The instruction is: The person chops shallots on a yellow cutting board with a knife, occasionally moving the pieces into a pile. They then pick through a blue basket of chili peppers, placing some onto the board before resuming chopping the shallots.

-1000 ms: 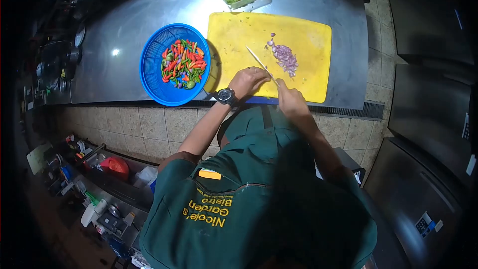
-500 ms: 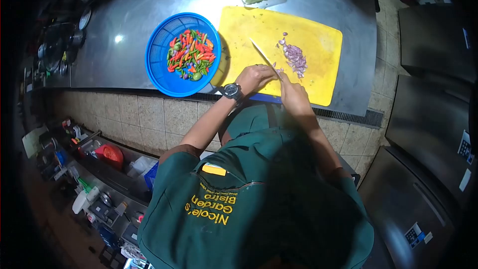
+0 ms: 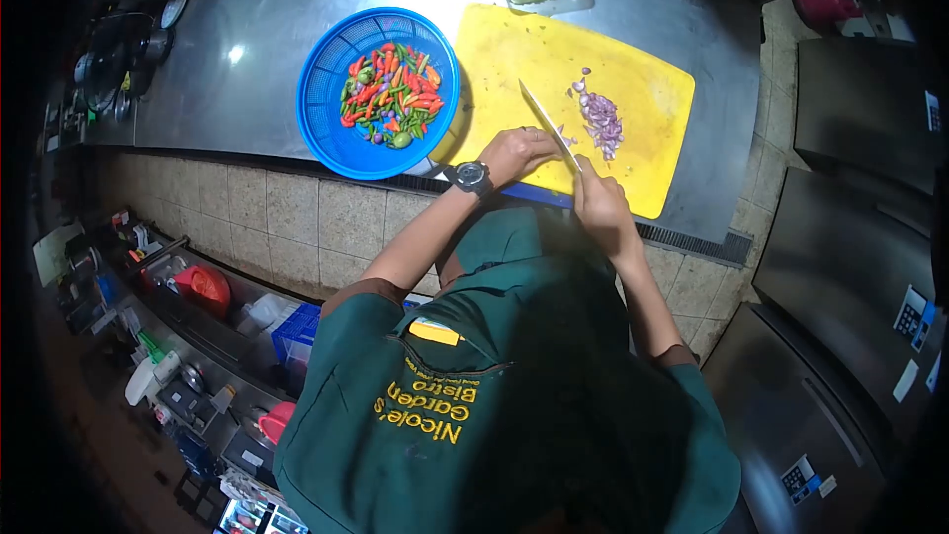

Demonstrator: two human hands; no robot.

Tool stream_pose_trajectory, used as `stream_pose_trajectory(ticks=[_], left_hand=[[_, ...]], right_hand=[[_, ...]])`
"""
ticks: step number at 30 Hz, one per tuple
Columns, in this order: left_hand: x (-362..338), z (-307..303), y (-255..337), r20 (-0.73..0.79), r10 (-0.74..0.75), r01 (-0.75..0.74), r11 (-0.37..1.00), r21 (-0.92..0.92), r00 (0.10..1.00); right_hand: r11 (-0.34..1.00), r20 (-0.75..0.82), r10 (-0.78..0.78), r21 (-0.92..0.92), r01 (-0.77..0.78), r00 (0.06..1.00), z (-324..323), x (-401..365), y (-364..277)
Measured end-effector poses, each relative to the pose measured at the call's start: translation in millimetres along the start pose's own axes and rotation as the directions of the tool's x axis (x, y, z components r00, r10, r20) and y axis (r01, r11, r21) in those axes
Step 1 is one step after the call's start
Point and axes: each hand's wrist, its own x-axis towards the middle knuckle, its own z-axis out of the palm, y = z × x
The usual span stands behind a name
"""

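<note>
A right hand closes on a knife by its handle at the board's near edge, its blade slanting across, apparently for control. Beside the blade, the left hand curls its fingers, likely keeping the tips tucked; whether they pinch a piece cannot be told. Sliced shallots lie on the board, right of the blade, seemingly clear of its edge, while chillies fill a basket left of the board, within easy reach

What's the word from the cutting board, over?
Right hand grips knife. Left hand beside blade, fingers curled. Sliced purple pieces heaped on yellow board. Nothing seen blocking the blade's far end.
</note>
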Motion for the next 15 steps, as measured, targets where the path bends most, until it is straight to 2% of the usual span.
stream_pose_trajectory(ticks=[2,6,8,14,15], left_hand=[[2.8,-4.3,4.8,-0.006,-0.015,0.015,1.0,-0.003,1.0],[2.6,-2.8,3.6,0.004,-0.018,0.018,1.0,0.022,1.0],[2.9,-4.5,2.6,-0.007,-0.004,0.004,1.0,0.022,1.0],[1.5,-1.1,3.0,-0.04,0.015,-0.016,1.0,-0.011,0.999],[0.2,-0.9,4.3,-0.025,0.015,-0.015,1.0,0.015,1.0]], right_hand=[[0.989,-0.048,0.031,0.144,-0.024,0.998,16.1,3.6,5.2],[0.996,-0.025,0.05,0.081,-0.048,0.998,8.2,8.3,-4.0],[0.991,0.042,0.093,0.094,-0.097,0.995,2.0,7.2,-7.2],[0.967,0.016,0.177,0.181,-0.177,0.984,21.6,9.7,0.4],[0.964,0.067,0.193,0.171,-0.202,0.979,9.3,13.4,-4.7]])
